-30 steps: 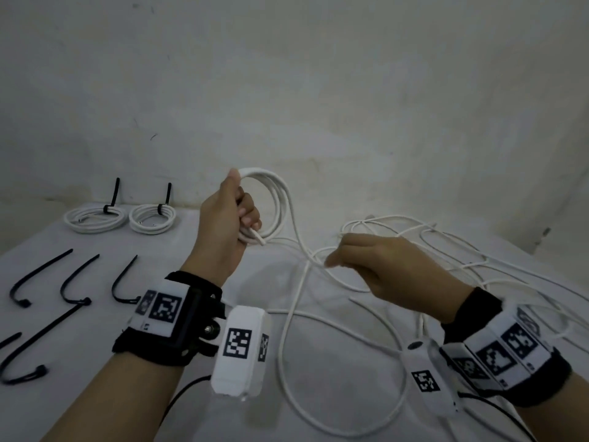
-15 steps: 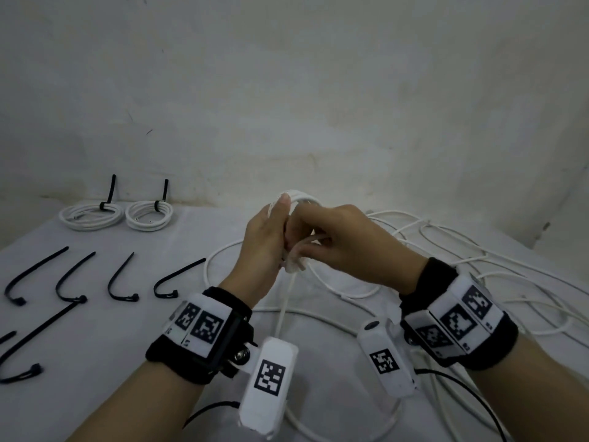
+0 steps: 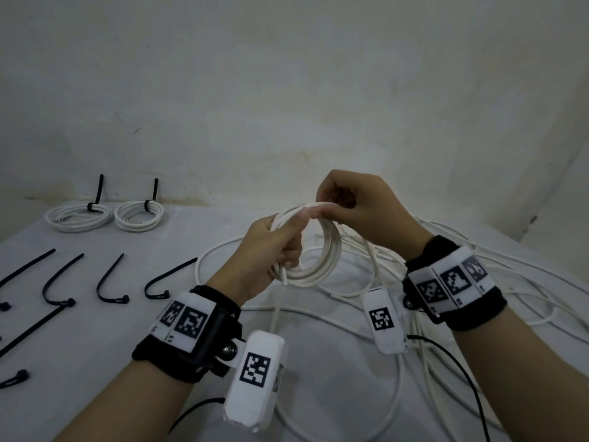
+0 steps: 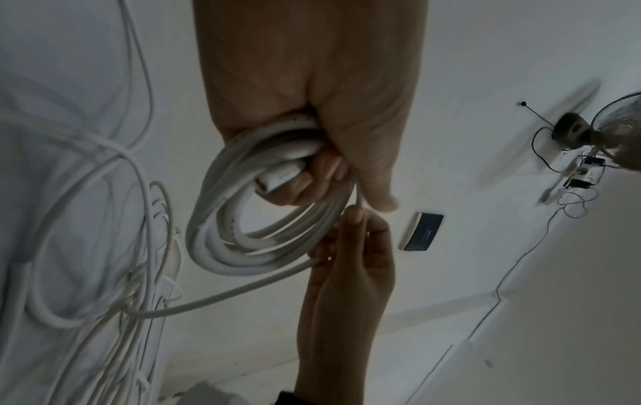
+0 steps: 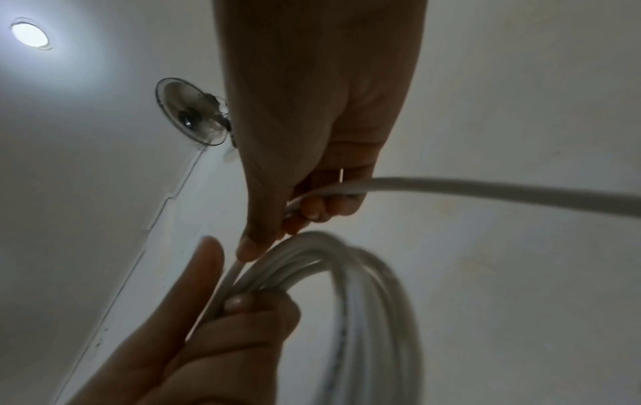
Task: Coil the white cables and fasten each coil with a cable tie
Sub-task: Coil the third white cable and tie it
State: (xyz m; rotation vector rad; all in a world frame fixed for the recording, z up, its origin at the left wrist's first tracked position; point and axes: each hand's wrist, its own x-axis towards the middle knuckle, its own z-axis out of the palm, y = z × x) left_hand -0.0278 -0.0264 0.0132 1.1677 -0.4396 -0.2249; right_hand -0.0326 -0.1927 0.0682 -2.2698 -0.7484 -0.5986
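1. Since a second ago: right hand (image 3: 360,212) swung from out over the table in to the coil (image 3: 322,250), bringing another loop.
2. Left hand (image 3: 271,247) fisted round the gathered turns, thumb on top, likely to keep them stacked.
3. Right fingers (image 5: 326,204) pinching the feeding strand.
4. Cable ties (image 3: 111,285) waiting at left; loose cable (image 3: 366,327) strewn beneath.
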